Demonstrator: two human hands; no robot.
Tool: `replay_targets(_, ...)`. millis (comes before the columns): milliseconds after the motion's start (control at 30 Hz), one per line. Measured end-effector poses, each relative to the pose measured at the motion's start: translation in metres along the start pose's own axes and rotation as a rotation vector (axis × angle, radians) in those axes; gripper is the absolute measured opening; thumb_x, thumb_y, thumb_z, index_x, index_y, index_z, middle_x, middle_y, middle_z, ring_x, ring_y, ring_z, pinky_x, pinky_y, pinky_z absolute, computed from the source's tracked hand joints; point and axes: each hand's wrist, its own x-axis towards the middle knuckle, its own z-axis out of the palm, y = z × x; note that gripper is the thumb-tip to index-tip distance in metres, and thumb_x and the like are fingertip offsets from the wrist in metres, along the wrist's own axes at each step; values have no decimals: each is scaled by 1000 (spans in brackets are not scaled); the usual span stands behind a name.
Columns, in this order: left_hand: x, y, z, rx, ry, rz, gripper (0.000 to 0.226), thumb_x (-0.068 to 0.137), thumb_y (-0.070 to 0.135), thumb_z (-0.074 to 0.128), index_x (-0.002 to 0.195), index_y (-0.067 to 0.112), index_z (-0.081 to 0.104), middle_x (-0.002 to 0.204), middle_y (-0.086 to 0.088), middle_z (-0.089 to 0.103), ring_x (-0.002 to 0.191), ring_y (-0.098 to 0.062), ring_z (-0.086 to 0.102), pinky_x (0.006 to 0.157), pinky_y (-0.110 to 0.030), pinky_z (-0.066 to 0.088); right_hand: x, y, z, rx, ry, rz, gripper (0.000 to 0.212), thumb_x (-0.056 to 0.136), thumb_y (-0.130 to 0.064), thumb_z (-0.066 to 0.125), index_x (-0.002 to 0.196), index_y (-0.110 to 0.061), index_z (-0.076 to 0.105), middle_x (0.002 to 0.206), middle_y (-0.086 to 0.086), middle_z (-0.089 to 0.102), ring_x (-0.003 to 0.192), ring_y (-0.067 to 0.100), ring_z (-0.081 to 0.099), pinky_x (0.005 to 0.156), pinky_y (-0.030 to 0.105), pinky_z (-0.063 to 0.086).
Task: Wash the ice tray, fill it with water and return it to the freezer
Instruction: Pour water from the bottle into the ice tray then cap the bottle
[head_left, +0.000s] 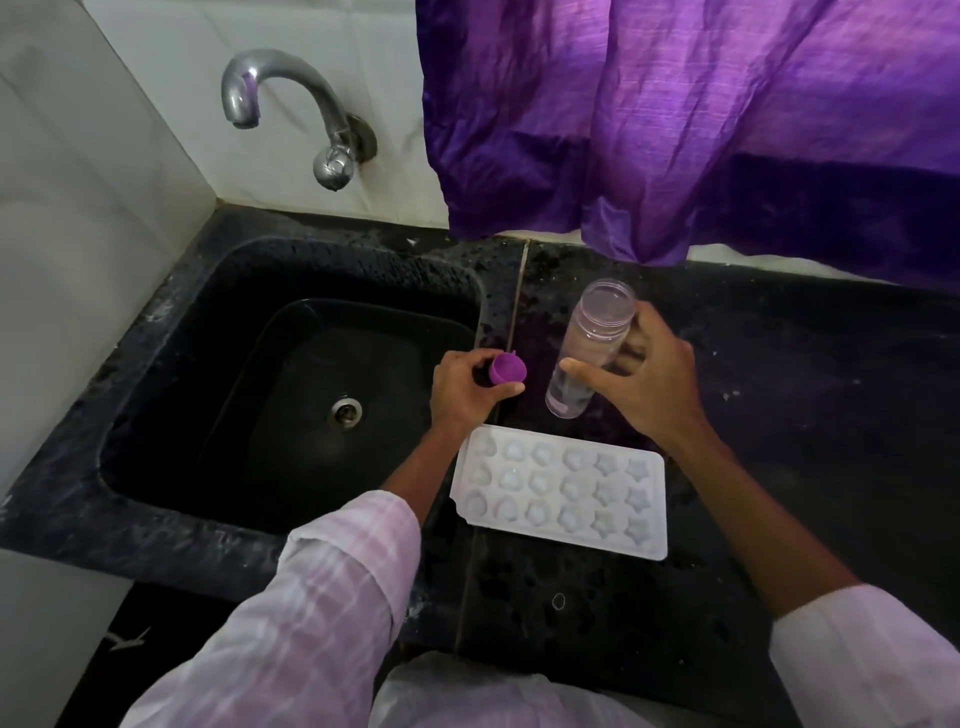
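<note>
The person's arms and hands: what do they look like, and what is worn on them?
Both arms wear long, loose sleeves of pale pink cloth. The left sleeve shows a faint white check pattern; the right sleeve looks plainer and paler. Both cuffs end partway along the forearm. The left hand and right hand are bare: no gloves, ring, watch or bracelet can be seen.

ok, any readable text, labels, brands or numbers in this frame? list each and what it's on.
None readable: the clear bottle, purple cap, ice tray and tap show no print, label or number.
</note>
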Motion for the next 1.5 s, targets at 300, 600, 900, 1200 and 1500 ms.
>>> replay_targets(300, -32, 33, -34, -168, 27, -197, 63, 74, 44, 84, 128, 17, 64, 104, 0, 65, 93, -12, 63, 88, -31, 55, -42, -50, -13, -91, 31, -125, 66, 68, -31, 87, 125, -10, 61, 109, -19, 67, 98, -5, 66, 82, 9, 50)
replay_targets(600, -98, 15, -59, -96, -81, -348, 23, 90, 32, 71, 98, 12, 76, 85, 0, 74, 82, -13, 67, 81, -26, 53, -105, -63, -7, -220, -82, -95, 65, 67, -31, 89, 124, -12, 65, 110, -25, 66, 98, -10, 64, 84, 6, 46)
replay_targets(900, -104, 5, -65, -353, -211, -500, 9, 82, 17, 81, 84, 13, 73, 82, -6, 77, 81, -22, 75, 75, -37, 62, -143, -62, 8, -308, -128, -14, 63, 67, -35, 88, 123, -23, 64, 107, -32, 62, 95, -16, 61, 84, 1, 43)
replay_targets(1200, -122, 7, -73, -837, -254, -687, 7, 89, 12, 74, 93, 9, 69, 80, 3, 76, 70, -4, 72, 58, -19, 56, -152, -67, 22, -364, -205, 58, 65, 70, -38, 86, 128, -25, 61, 99, -22, 70, 89, -6, 67, 77, 10, 52)
replay_targets(1500, -137, 13, -76, -973, -255, -661, 6, 90, 13, 71, 95, 12, 67, 87, 1, 77, 74, -6, 72, 62, -21, 57, -152, -73, 31, -566, -281, 116, 58, 70, -51, 78, 120, -29, 61, 85, -16, 72, 74, 3, 68, 70, 24, 57)
